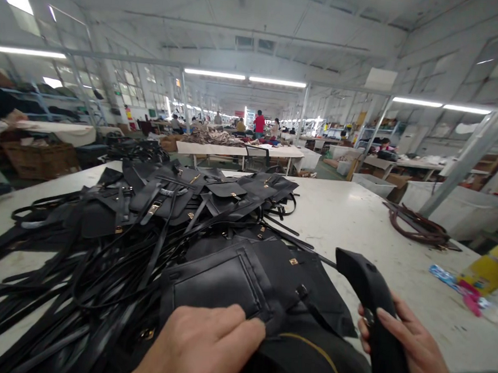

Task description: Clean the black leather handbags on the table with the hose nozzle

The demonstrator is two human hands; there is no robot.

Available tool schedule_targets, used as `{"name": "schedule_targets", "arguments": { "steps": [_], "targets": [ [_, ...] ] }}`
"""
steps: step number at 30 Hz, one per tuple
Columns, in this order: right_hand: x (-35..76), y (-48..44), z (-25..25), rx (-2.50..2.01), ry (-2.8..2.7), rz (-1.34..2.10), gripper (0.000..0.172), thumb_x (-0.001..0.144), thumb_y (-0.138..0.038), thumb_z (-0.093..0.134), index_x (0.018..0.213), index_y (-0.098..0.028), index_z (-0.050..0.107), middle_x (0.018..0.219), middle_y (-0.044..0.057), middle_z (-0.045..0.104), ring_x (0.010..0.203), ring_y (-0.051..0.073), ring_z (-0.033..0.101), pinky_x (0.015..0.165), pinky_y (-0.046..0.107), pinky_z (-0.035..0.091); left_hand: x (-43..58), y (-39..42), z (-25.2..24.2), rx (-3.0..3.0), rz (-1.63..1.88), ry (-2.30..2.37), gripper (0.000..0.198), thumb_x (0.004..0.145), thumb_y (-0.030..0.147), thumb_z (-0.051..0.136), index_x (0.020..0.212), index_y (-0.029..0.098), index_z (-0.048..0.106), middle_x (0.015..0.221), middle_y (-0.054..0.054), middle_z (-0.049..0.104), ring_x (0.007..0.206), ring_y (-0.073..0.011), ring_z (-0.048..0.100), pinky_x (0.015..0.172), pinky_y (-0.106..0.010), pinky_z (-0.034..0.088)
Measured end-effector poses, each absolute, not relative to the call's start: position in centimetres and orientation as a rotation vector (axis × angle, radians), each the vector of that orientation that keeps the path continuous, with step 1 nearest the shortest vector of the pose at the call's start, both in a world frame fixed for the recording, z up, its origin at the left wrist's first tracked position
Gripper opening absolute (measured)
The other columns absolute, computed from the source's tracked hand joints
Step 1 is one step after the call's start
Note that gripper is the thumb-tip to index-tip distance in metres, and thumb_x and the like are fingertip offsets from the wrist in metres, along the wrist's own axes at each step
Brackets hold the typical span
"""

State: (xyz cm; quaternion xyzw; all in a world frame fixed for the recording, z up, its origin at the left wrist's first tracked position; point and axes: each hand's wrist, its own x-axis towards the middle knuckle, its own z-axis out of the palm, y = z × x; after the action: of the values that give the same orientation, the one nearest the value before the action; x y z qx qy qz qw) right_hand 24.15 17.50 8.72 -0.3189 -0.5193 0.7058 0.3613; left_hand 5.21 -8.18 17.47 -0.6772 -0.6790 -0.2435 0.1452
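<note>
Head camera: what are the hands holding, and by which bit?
The right hand holds a black piece partway along, below its top end. The left hand is on a bag; whether it grips it can't be seen.

The white table (336, 215) is being covered, left and middle, by a messy pile of black bag parts (227, 189) and long black straps (155, 254). On the right, brown straps (416, 235) and a yellow thing (489, 268) are being held up.
</note>
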Motion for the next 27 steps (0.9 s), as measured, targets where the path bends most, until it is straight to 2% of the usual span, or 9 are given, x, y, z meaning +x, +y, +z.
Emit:
{"name": "schedule_targets", "arguments": {
  "steps": [4,7,9,11,14,17,21,24,27],
  "targets": [
    [25.8,18.7,6.0,-0.951,-1.273,1.818,0.089,0.054,-0.040,0.075,0.129,-0.022,0.031,0.069,0.006,0.066,0.049,0.022,0.059,0.041,0.031,0.047,0.1,-2.3,18.3,-2.021,-0.646,-2.375,0.027,0.079,0.017,0.039,0.072,0.020,0.065,0.065,0.003,0.064,0.060,-0.0103,0.059,0.056,-0.017,0.042],
    [26.2,18.3,5.0,-1.007,-1.333,1.746,0.086,0.059,-0.042,0.072,0.130,-0.022,0.029,0.058,0.003,0.064,0.045,0.021,0.058,0.041,0.030,0.046,-7.4,1.2,21.6,-1.593,-0.413,-2.511,0.021,0.075,0.019,0.048,0.072,0.010,0.066,0.063,0.002,0.063,0.066,-0.0114,0.060,0.064,-0.019,0.042],
    [26.3,17.9,4.6,-1.026,-1.373,1.719,0.083,0.062,-0.044,0.069,0.131,-0.021,0.029,0.052,0.001,0.062,0.042,0.020,0.057,0.041,0.029,0.044,-12.3,1.9,25.7,-1.117,-0.396,-2.431,0.032,0.078,0.023,0.043,0.085,-0.001,0.063,0.079,-0.002,0.063,0.084,-0.0190,0.059,0.074,-0.030,0.039],
    [26.2,17.6,4.1,-1.038,-1.393,1.737,0.085,0.062,-0.045,0.069,0.132,-0.018,0.027,0.051,0.001,0.062,0.041,0.020,0.056,0.040,0.029,0.044,-16.0,1.4,30.0,-0.853,-0.423,-2.333,0.040,0.082,0.023,0.035,0.095,-0.007,0.058,0.099,-0.010,0.058,0.104,-0.0364,0.047,0.080,-0.049,0.031],
    [25.9,17.1,3.4,-1.058,-1.368,1.759,0.090,0.061,-0.046,0.069,0.133,-0.016,0.025,0.051,0.000,0.061,0.040,0.019,0.055,0.040,0.030,0.045,-18.2,0.5,32.4,-0.670,-0.516,-2.070,0.057,0.084,0.030,0.018,0.084,-0.012,0.057,0.109,-0.011,0.054,0.110,-0.0332,0.042,0.086,-0.047,0.025],
    [25.4,16.5,3.0,-1.057,-1.367,1.770,0.089,0.060,-0.046,0.070,0.132,-0.017,0.027,0.053,-0.001,0.061,0.041,0.018,0.054,0.040,0.029,0.045,-15.9,1.4,26.9,-0.990,-0.543,-1.976,0.049,0.084,0.036,0.029,0.091,-0.003,0.059,0.108,-0.006,0.059,0.105,-0.0233,0.050,0.087,-0.037,0.032],
    [25.0,15.8,3.1,-0.976,-1.488,1.858,0.088,0.064,-0.044,0.067,0.134,-0.016,0.022,0.054,-0.002,0.059,0.042,0.015,0.053,0.039,0.026,0.044,-8.3,3.4,11.9,-1.586,-0.497,-2.176,0.032,0.079,0.030,0.049,0.104,0.014,0.059,0.104,-0.007,0.063,0.100,-0.0205,0.054,0.088,-0.037,0.038],
    [25.1,15.0,3.4,-0.912,-1.591,1.913,0.081,0.068,-0.038,0.065,0.134,-0.018,0.023,0.059,-0.001,0.059,0.044,0.013,0.053,0.040,0.024,0.044,-3.0,3.1,2.4,-1.641,-0.453,-2.293,0.054,0.076,0.039,0.051,0.125,0.019,0.041,0.129,-0.011,0.046,0.121,-0.0279,0.037,0.097,-0.050,0.028],
    [25.5,13.8,3.6,-0.853,-1.664,1.983,0.071,0.070,-0.028,0.063,0.132,-0.022,0.030,0.073,0.001,0.059,0.049,0.011,0.054,0.040,0.022,0.045,-0.6,2.0,-1.6,-1.562,-0.425,-2.326,0.067,0.076,0.047,0.048,0.133,0.018,0.029,0.140,-0.012,0.029,0.129,-0.0305,0.021,0.101,-0.055,0.018]
  ]
}}
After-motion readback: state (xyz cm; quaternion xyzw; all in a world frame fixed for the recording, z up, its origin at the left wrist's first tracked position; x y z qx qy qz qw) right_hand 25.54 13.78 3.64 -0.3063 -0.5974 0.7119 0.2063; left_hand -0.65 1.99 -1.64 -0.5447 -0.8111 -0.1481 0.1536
